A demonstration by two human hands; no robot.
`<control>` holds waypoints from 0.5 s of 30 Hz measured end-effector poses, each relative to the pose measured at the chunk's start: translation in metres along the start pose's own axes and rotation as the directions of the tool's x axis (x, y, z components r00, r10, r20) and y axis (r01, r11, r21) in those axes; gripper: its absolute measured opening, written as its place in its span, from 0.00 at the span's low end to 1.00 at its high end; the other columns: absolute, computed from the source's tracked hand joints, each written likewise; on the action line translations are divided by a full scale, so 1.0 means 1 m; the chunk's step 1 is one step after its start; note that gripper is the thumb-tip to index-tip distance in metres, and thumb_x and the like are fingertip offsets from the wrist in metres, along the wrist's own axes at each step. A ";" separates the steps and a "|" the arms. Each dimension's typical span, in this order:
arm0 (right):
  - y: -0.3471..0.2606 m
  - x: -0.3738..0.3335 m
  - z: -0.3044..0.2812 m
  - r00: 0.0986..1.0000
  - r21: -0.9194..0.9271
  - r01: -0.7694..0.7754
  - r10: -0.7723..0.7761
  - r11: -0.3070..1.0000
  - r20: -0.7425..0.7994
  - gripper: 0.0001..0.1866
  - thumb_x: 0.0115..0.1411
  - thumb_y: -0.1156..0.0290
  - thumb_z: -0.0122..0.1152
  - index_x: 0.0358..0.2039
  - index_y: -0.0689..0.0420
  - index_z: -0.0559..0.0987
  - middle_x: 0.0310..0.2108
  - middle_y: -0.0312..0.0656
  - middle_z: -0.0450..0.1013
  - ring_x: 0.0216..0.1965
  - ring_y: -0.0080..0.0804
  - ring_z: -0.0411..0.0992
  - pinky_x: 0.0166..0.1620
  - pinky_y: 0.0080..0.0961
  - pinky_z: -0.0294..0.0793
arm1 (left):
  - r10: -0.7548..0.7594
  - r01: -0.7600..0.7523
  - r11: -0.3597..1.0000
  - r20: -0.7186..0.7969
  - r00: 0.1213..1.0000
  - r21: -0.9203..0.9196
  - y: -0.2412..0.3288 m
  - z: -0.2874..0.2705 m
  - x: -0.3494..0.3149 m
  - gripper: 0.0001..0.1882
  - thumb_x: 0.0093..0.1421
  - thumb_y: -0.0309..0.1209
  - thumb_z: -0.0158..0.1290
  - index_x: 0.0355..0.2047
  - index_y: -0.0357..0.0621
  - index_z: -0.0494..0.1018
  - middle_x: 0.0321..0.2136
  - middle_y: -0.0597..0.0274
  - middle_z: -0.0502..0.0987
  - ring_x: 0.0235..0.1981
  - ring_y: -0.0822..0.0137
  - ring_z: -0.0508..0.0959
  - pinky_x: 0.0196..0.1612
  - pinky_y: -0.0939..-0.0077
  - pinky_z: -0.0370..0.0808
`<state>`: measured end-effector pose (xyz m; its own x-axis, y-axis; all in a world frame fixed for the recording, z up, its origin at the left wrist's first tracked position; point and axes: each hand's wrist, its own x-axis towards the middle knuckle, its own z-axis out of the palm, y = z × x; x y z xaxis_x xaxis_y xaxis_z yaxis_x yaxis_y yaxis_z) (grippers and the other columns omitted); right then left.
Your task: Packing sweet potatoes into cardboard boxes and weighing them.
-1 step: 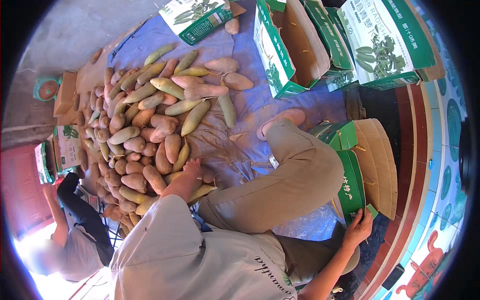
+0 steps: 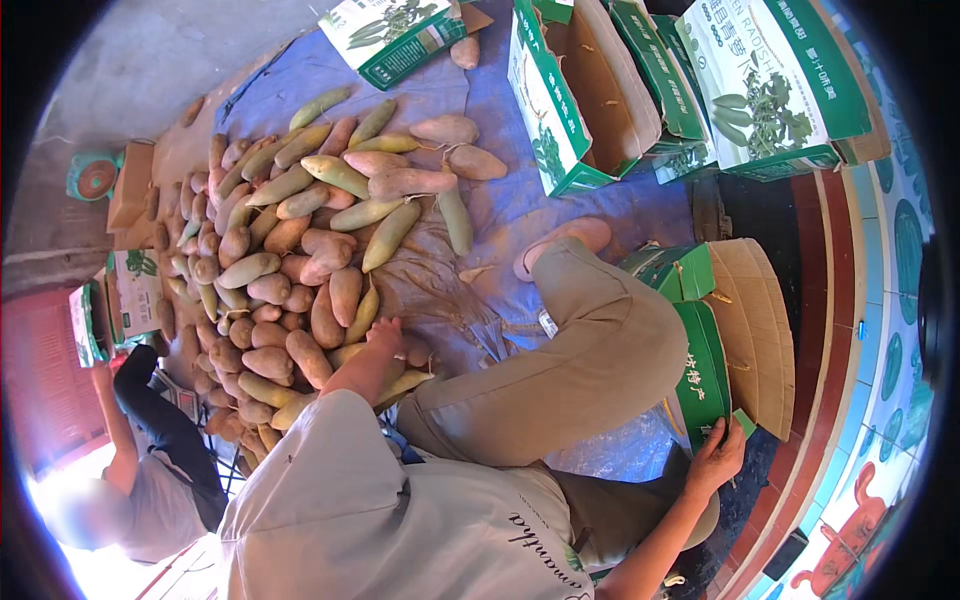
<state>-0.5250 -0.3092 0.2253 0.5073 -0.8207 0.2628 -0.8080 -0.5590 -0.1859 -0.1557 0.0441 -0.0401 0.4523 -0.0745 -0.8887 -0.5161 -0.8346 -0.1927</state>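
Heap of root vegetables (image 2: 327, 315) on one side, open green box (image 2: 703, 370) on the other, a hand at each.
A strip of blue sheet (image 2: 505, 215) runs between the heap's right edge and the green-and-white cartons (image 2: 545, 120); a bent leg (image 2: 580, 350) crosses it, and a brown tiled border (image 2: 835, 270) bounds the far right. The left hand (image 2: 383, 338) rests at the heap's lower right edge, its grip something I can't tell; the right hand (image 2: 722, 455) pinches the box's lower rim between thumb and fingers.
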 end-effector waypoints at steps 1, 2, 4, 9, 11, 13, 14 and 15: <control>-0.001 0.001 0.000 1.000 0.003 0.003 -0.003 1.000 0.001 0.07 0.60 0.72 0.52 0.35 0.61 0.74 0.29 0.49 0.72 0.30 0.48 0.71 0.33 0.37 0.70 | -0.034 0.035 0.999 -0.037 0.999 0.008 0.001 -0.005 -0.009 0.37 0.43 0.38 0.64 0.54 0.50 0.63 0.55 0.55 0.65 0.54 0.56 0.69 0.53 0.61 0.69; -0.002 0.001 0.000 1.000 -0.015 0.000 0.000 1.000 0.000 0.07 0.60 0.72 0.52 0.35 0.61 0.74 0.29 0.49 0.72 0.30 0.48 0.71 0.33 0.38 0.70 | -0.038 0.038 0.999 -0.038 0.999 0.005 -0.002 -0.007 -0.008 0.37 0.43 0.38 0.64 0.54 0.50 0.63 0.55 0.55 0.65 0.54 0.56 0.69 0.53 0.61 0.69; 0.000 0.001 0.001 1.000 -0.031 -0.002 0.002 1.000 -0.005 0.07 0.60 0.72 0.52 0.35 0.61 0.74 0.29 0.49 0.72 0.30 0.49 0.72 0.33 0.38 0.70 | 0.010 -0.028 0.997 0.241 0.970 0.071 -0.004 -0.014 -0.004 0.43 0.40 0.46 0.66 0.55 0.43 0.63 0.49 0.52 0.71 0.50 0.58 0.73 0.52 0.63 0.71; 0.002 0.001 0.003 1.000 -0.029 -0.025 0.025 0.999 0.007 0.07 0.59 0.71 0.53 0.36 0.61 0.74 0.29 0.49 0.72 0.30 0.49 0.72 0.33 0.39 0.70 | 0.305 -0.332 0.933 0.184 0.934 0.137 0.008 -0.018 -0.027 0.33 0.42 0.48 0.63 0.47 0.45 0.72 0.46 0.54 0.75 0.47 0.59 0.75 0.49 0.64 0.72; 0.000 0.002 0.001 1.000 -0.010 -0.022 0.022 1.000 0.000 0.07 0.59 0.71 0.53 0.35 0.60 0.74 0.29 0.49 0.72 0.30 0.49 0.71 0.33 0.39 0.69 | 0.292 -0.323 0.933 0.191 0.937 0.156 0.016 -0.013 -0.025 0.32 0.43 0.48 0.62 0.47 0.46 0.73 0.46 0.55 0.75 0.48 0.59 0.75 0.49 0.64 0.72; -0.003 0.003 -0.001 1.000 0.008 -0.022 0.022 1.000 -0.009 0.07 0.59 0.71 0.53 0.35 0.60 0.74 0.29 0.49 0.72 0.30 0.49 0.71 0.33 0.39 0.69 | 0.281 -0.316 0.932 0.196 0.940 0.179 0.026 -0.010 -0.022 0.30 0.45 0.49 0.60 0.47 0.47 0.73 0.46 0.56 0.75 0.48 0.59 0.75 0.48 0.64 0.72; -0.004 0.003 -0.001 1.000 0.010 -0.010 0.010 1.000 -0.005 0.06 0.59 0.72 0.53 0.34 0.60 0.74 0.28 0.49 0.72 0.29 0.49 0.71 0.32 0.39 0.69 | 0.275 -0.312 0.931 0.198 0.941 0.191 0.030 -0.011 -0.021 0.30 0.45 0.49 0.59 0.47 0.48 0.74 0.46 0.57 0.75 0.48 0.59 0.74 0.48 0.64 0.72; -0.006 0.004 -0.002 1.000 0.013 0.003 -0.003 1.000 -0.001 0.06 0.58 0.72 0.53 0.34 0.59 0.74 0.27 0.49 0.71 0.29 0.49 0.71 0.32 0.39 0.68 | 0.269 -0.308 0.929 0.198 0.943 0.204 0.035 -0.013 -0.021 0.29 0.46 0.49 0.58 0.47 0.48 0.74 0.46 0.57 0.75 0.48 0.59 0.74 0.48 0.64 0.72</control>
<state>-0.5189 -0.3086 0.2297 0.5094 -0.8188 0.2646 -0.8026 -0.5630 -0.1971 -0.1739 0.0098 -0.0232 0.1435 -0.1863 -0.9719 -0.7674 -0.6411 0.0096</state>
